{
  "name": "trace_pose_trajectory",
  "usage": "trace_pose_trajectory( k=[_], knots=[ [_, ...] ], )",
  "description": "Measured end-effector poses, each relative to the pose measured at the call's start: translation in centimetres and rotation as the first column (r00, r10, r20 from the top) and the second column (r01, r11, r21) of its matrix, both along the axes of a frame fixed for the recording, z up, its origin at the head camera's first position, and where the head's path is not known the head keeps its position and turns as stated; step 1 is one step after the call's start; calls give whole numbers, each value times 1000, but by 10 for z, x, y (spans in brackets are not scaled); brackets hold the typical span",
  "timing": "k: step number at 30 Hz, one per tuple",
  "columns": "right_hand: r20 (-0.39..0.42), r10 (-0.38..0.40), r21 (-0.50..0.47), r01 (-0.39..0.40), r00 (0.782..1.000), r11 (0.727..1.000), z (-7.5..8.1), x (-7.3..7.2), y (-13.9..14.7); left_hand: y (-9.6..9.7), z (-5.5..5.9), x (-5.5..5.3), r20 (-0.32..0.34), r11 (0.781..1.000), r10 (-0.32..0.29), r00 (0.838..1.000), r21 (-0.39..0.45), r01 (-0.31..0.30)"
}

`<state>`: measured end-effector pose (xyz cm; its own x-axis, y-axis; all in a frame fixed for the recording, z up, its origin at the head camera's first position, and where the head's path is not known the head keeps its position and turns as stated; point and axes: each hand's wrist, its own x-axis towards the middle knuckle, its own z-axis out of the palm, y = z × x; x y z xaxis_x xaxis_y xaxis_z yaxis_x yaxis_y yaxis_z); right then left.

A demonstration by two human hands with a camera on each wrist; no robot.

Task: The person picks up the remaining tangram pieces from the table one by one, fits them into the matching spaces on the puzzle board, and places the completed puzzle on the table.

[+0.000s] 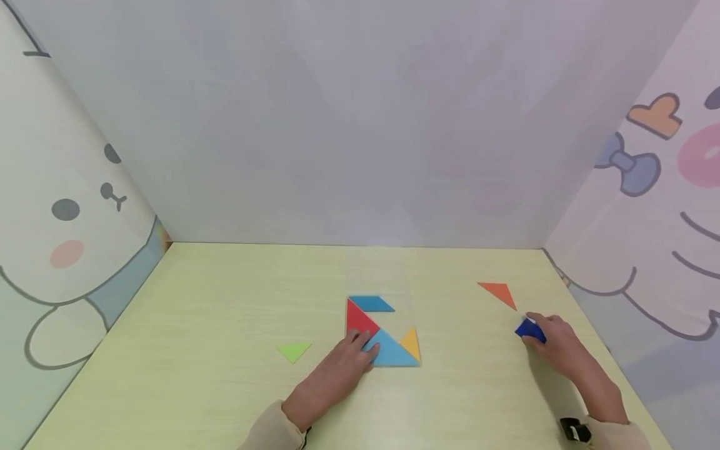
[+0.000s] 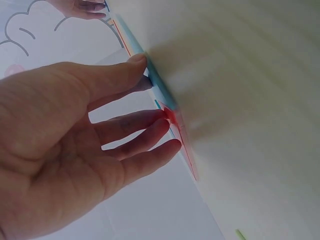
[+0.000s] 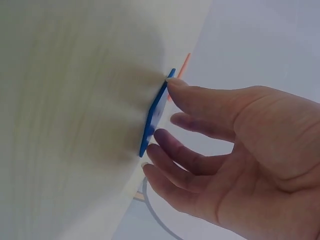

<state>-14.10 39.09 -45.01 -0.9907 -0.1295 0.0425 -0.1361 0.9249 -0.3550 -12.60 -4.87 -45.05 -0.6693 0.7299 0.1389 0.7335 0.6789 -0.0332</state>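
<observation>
In the head view my left hand [image 1: 340, 369] rests its fingertips on a large red triangle [image 1: 360, 317] and a large light blue triangle [image 1: 390, 351]. Its fingers are loosely bent, and they cover parts of both pieces. A yellow triangle [image 1: 412, 344] touches the blue one at the right, and a medium-blue parallelogram [image 1: 370, 304] lies along the red one's top. Over at the right, my right hand [image 1: 554, 342] pinches a dark blue square tile [image 1: 529, 330] between thumb and fingers. The right wrist view shows this tile [image 3: 156, 112] edge-on, close to the tabletop.
Beyond the dark blue tile lies an orange triangle [image 1: 500, 292]. A small green triangle [image 1: 294, 352] sits left of my left hand. The pale wooden table [image 1: 225, 294] meets a plain back wall [image 1: 360, 125] and two side panels with cartoon prints.
</observation>
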Motion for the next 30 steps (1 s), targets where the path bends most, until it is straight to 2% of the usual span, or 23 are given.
trace_pose_trajectory(
  k=[15,22,27,30],
  knots=[
    [-36,20,-21,-21,999,1000,-6,-1,6,0,-1,0,-16,1000,-2,1000,-13,2],
    [29,-52,-15,53,998,998,-3,1,9,1,-1,1,-4,1000,10,1000,-19,-10],
    [119,-151,18,150,981,989,-2,2,12,0,-1,0,-6,1000,4,1000,-9,-4],
    [133,-170,17,169,976,985,-1,1,12,0,-1,0,-9,1000,1,1000,0,-1]
  ],
)
